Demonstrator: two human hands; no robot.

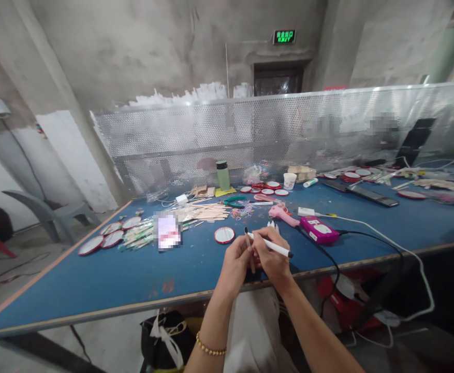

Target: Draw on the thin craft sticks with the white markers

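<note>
Close to the table's front edge, my left hand [235,259] is closed on a thin wooden stick [249,241] whose upper end looks black. Pinched in my right hand [272,259] is a white marker [276,247], dark at its rear end. The marker's front end meets the upper part of the stick, though I cannot tell whether it touches. Just beyond my left hand a round white disc with a red rim [224,235] lies flat. Several white pointed tips [273,226] show behind my right hand; what they belong to is hidden.
A pink glue gun [283,213] and a magenta box [319,231] with cables lie to the right. Wooden sticks [211,211], green-handled pliers [234,199] and a green bottle [222,176] sit farther back. More red-rimmed discs [113,238] lie left. Behind stands a perforated metal screen [195,129].
</note>
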